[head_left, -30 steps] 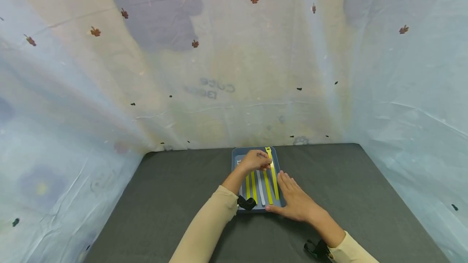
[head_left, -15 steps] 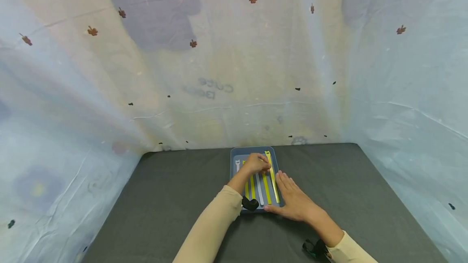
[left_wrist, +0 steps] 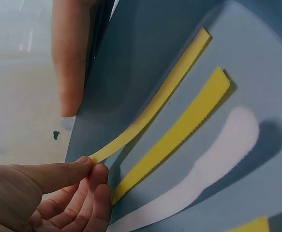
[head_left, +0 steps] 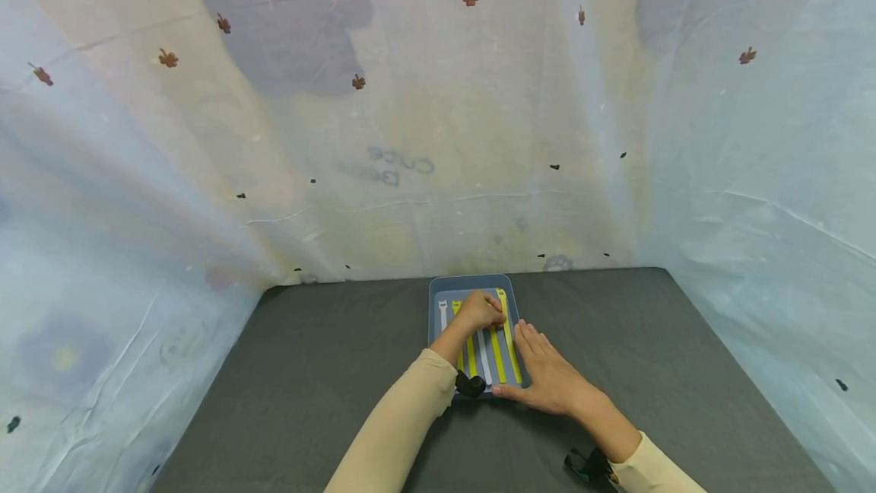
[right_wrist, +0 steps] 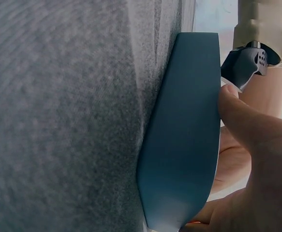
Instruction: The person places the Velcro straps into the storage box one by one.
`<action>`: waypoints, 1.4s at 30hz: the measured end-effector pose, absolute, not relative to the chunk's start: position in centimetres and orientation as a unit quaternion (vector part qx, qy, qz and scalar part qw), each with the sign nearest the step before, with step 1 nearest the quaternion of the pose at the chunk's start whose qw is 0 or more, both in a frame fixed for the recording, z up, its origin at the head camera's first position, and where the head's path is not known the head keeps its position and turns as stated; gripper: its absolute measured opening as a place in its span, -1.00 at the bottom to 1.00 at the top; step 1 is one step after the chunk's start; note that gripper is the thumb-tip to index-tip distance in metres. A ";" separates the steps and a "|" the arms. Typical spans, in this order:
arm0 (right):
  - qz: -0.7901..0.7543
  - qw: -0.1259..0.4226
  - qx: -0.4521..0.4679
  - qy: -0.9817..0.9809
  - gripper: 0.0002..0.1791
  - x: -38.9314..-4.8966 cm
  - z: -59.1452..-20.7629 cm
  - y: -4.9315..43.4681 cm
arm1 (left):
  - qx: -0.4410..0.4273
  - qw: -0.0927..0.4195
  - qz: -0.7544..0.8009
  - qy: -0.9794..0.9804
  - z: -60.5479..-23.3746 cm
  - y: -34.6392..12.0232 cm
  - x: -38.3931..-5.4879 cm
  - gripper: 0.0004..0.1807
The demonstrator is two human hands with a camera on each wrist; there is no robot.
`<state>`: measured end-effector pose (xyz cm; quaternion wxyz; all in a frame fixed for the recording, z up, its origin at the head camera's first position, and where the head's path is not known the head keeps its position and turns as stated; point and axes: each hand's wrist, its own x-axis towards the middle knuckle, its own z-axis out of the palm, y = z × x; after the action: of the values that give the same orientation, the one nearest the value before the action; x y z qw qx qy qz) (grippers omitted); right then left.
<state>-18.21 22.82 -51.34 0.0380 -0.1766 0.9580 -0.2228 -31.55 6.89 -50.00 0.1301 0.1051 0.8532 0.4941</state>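
Observation:
My left hand (head_left: 482,310) reaches over a blue-grey tray (head_left: 472,278), pinching the rightmost yellow hook-and-loop cable tie (left_wrist: 155,99) between thumb and fingertips. The tie's slotted head lies toward the tray's far end, its tail toward the near end. Beside it run another yellow tie (left_wrist: 179,135) and a white tie (left_wrist: 223,145); more ties lie further left, partly hidden under my left hand and forearm. My right hand (head_left: 550,375) is against the tray's near right corner, fingers straight along the right side. Its thumb (right_wrist: 232,108) touches the rim at the near side.
The tray stands on a dark grey cloth-covered table (head_left: 328,371), near its far edge. A pale printed curtain (head_left: 438,112) hangs behind and at both sides. Each wrist wears a black camera, one of them the left wrist camera (head_left: 470,384).
My left hand has drawn the yellow tie a little nearer and lowered it, so it lies straighter along the tray's right side. My right hand keeps its place at the tray.

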 end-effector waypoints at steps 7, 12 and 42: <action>-0.226 0.037 -0.180 0.957 0.36 -18.2 -51.2 22.7 | 0.109 0.123 0.481 0.861 -50.1 7.0 -31.6 -0.89; -0.225 0.037 -0.180 0.957 0.37 -18.2 -51.2 22.6 | 0.107 0.121 0.473 0.866 -50.3 7.0 -31.8 -0.87; -0.225 0.042 -0.177 0.957 0.35 -17.8 -50.5 22.6 | 0.135 0.114 0.436 0.882 -49.0 3.9 -32.1 -0.82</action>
<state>-17.83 22.61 -50.54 0.0422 -0.1769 0.9573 -0.2249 -32.14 3.88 -49.01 0.1145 0.1351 0.8822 0.4362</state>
